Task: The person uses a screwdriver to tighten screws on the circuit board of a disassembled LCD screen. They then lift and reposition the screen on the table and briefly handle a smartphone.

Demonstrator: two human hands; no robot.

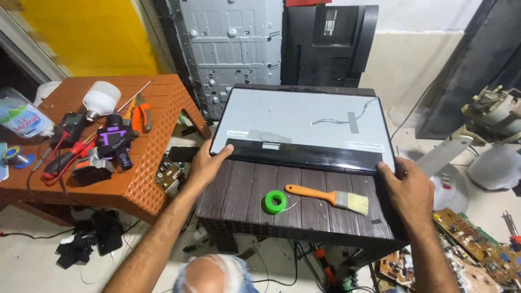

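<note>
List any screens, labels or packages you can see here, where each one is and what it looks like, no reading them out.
Display panel: flat grey rectangle with dark frame on the dark table, left hand and right hand gripping its near corners.
White label strips: along the panel's lower edge.
Plastic bottle: far left, clear, blue-green label.
Black monitor back: against the wall, small white sticker.

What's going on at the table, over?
Left hand and right hand grip the near corners of the flat display panel. Panel lies on the dark table. Green spool and orange-handled brush lie just in front.
</note>
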